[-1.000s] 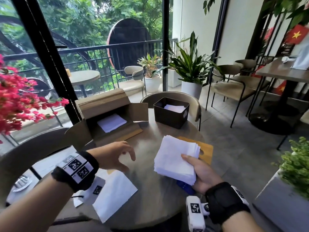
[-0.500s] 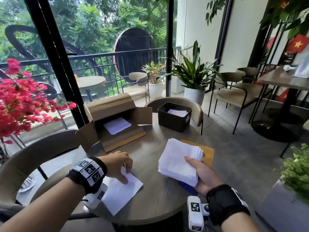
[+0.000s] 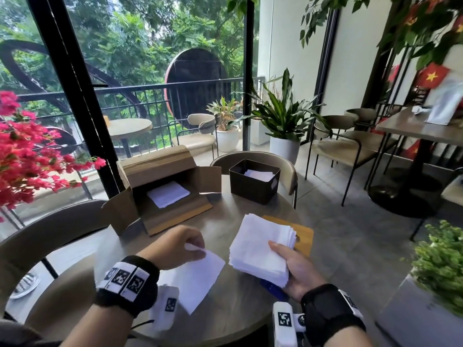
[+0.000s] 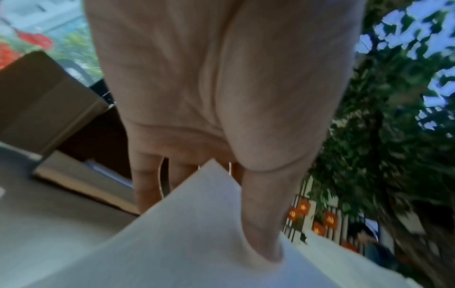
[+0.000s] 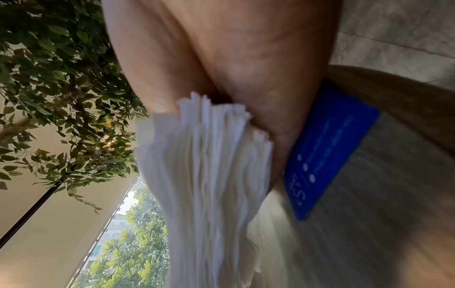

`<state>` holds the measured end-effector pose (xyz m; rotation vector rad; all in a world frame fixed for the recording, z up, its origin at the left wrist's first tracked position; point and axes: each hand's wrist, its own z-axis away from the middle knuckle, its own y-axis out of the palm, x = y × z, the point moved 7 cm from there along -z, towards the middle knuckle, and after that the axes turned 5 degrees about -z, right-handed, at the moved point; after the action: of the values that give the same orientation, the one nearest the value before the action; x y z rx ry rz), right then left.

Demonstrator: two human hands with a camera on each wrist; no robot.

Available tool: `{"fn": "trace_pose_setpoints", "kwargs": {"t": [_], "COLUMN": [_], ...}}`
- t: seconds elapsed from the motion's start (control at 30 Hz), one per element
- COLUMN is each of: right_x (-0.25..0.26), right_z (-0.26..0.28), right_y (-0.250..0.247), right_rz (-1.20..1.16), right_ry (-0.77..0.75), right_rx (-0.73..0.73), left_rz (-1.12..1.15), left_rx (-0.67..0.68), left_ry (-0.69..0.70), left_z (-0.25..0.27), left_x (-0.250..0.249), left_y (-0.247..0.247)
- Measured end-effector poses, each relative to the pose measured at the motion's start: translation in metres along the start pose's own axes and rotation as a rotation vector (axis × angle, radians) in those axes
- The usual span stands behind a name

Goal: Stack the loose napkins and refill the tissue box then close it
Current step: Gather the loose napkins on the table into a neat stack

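- Hands first: your left hand (image 3: 175,246) reaches over the near part of the round desk (image 3: 225,309), palm down, its grip closed as a pinch on the far corner of a single loose napkin (image 3: 195,279).
- The left wrist view shows your thumb (image 4: 263,224) pressed on top of that napkin (image 4: 184,243), with the other fingers (image 4: 145,187) beneath its raised corner.
- Your right hand (image 3: 298,269) lies palm up at the desk's near right edge, its grip closed around the near right corner of the napkin stack (image 3: 263,246): thumb on top, fingers hidden beneath.
- The right wrist view shows the stack's (image 5: 209,185) layered edges fanned out from between thumb and palm.
- The single napkin points its pinched corner away from you, and its diagonal runs back toward your left wrist; the sheet trails below and behind the pinch.
- Whether its near end touches the desk I cannot tell.
- The stack tilts, far edge higher, and extends forward and left from your right grip.
- It sits above a blue card (image 3: 271,288) and partly over a yellow-brown board (image 3: 304,236).
- The two napkin items are just beside each other, apart by a narrow gap.
- The dark tissue box (image 3: 253,181) stands open at the far side of the desk, a few napkins inside.
- An open cardboard box (image 3: 160,189) lies to its left with one napkin in it.
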<state>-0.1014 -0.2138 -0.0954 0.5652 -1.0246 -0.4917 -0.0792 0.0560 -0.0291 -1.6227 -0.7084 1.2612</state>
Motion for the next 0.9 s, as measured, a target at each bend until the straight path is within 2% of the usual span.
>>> {"fn": "trace_pose_setpoints", "kwargs": {"t": [0.1,0.23,0.33,0.4,0.53,0.7,0.83,0.9], "right_x": [-0.002,-0.002,-0.001,-0.001,-0.001,-0.001,0.0,-0.001], "right_z": [-0.003,-0.004,-0.005,-0.005,-0.001,0.001,0.001,0.0], "right_y": [-0.003,-0.004,-0.004,-0.003,0.003,0.008,0.008,0.01], "right_rz": [0.009,0.015,0.026,0.033,0.035,-0.015,-0.071,-0.108], "right_ry": [0.004,0.0,-0.005,-0.005,-0.006,0.006,0.011,0.019], "right_rx": [-0.012,-0.018,-0.028,-0.026,0.007,0.041,0.041,0.063], "left_rz": [0.234,0.763,1.166,1.31,1.439,1.455,1.172,1.088], "left_rx": [-0.173,-0.373,-0.388,-0.394,-0.381,-0.437,-0.65,-0.694], "left_ry": [-0.104,-0.183,-0.167,-0.151,-0.167,-0.373,-0.454,-0.444], "left_z": [-0.003,0.006,0.014,0.015,0.006,-0.01,-0.013,-0.013], "left_x": [-0.002,-0.004,-0.019,-0.031,-0.055,-0.071,-0.079,-0.085], "left_y": [-0.002,-0.011,-0.023,-0.034,-0.04,0.014,0.043,0.047]}}
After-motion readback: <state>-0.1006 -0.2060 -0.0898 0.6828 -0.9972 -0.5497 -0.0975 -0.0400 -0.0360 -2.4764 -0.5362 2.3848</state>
